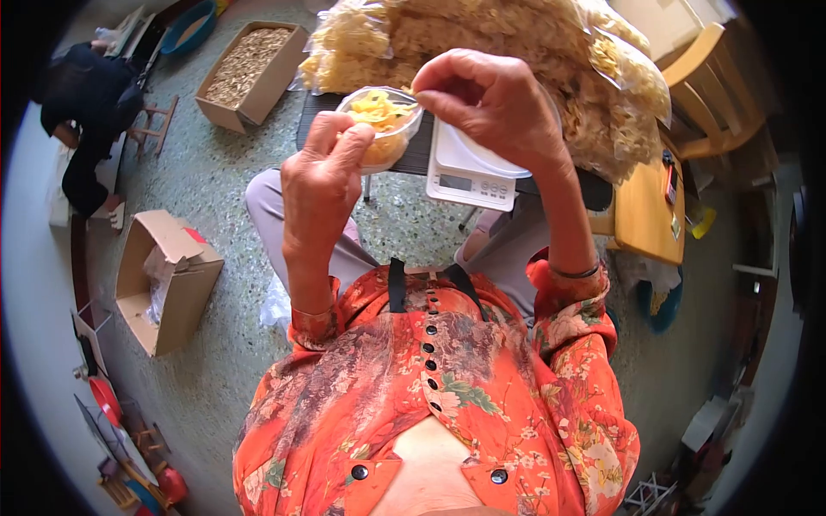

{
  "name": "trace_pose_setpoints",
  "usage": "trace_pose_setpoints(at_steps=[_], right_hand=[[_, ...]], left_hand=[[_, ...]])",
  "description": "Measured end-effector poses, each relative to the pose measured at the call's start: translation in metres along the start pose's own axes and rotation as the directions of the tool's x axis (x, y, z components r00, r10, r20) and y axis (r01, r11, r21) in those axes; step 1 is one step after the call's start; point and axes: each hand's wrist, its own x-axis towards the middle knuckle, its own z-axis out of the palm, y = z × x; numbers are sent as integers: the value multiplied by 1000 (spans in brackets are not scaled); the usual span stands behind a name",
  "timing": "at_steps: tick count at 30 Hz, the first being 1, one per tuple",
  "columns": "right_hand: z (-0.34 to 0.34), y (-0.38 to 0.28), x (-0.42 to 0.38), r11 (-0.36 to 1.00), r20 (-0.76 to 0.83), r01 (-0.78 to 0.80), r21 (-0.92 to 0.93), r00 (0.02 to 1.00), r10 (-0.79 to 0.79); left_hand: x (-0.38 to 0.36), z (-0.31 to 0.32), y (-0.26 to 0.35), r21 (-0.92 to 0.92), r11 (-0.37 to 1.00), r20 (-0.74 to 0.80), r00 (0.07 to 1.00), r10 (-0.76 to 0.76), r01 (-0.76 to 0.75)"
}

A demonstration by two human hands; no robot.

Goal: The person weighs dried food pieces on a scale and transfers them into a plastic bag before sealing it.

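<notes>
My left hand (323, 189) grips a clear plastic tub (397, 148) by its near left side, thumb and bent fingers at the rim. Yellow dried strips (379, 110) fill the tub. Thumb and forefinger of my right hand (490, 103) are pinched together at the tub's right rim; a small yellowish bit shows at the tips, too little to name. Under that hand sits a white digital scale (471, 182) with a round white dish (508, 163) on it, partly covered by the hand. The scale rests on a dark ribbed table (409, 165) between my knees.
Many clear bags of yellow dried pieces (482, 34) are heaped behind the scale. A carton of brown chips (252, 69) and an open cardboard box (185, 279) stand on the floor to the left. Another person (90, 112) bends at far left. A wooden chair (710, 95) is at right.
</notes>
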Motion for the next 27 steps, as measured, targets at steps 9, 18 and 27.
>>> trace_pose_setpoints(at_steps=[9,18,27], right_hand=[[2,15,-1,951,-109,95,-295,985,-132],[-46,61,-52,606,140,-155,-780,900,412],[-37,89,-46,595,178,-190,-781,845,505]], left_hand=[[0,-2,-5,-2,999,-42,998,45,-45],[-1,1,-9,10,998,-76,995,64,-64],[-2,-1,-2,33,999,-11,1000,12,-12]])
